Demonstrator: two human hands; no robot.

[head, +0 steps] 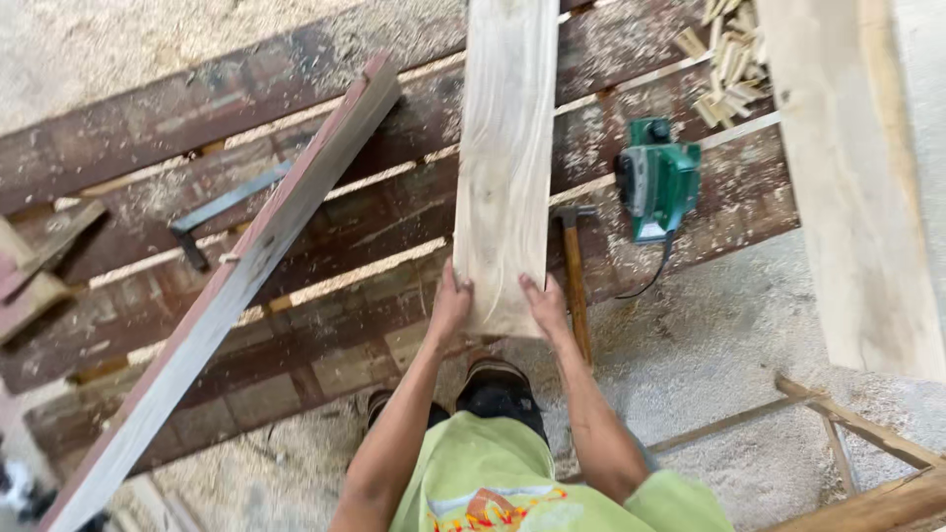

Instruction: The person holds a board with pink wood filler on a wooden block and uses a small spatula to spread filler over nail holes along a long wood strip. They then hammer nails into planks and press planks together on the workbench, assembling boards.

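A person's left hand (451,300) and right hand (545,305) clasp the near end of a pale, rough-sawn wooden plank (506,148), fingers pressed flat against its edges, on a dark slatted wooden workbench (325,212) dusted with sawdust. The plank runs toward twelve o'clock; a green electric planer (658,177) sits at two o'clock, a wooden-handled hammer (574,271) just right. Positioning appears under way; a steady, two-handed grip seems called for.

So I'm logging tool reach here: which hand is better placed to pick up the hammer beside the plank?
Probably the right hand: it grips the plank edge right next to the hammer. The left hand is across the plank.
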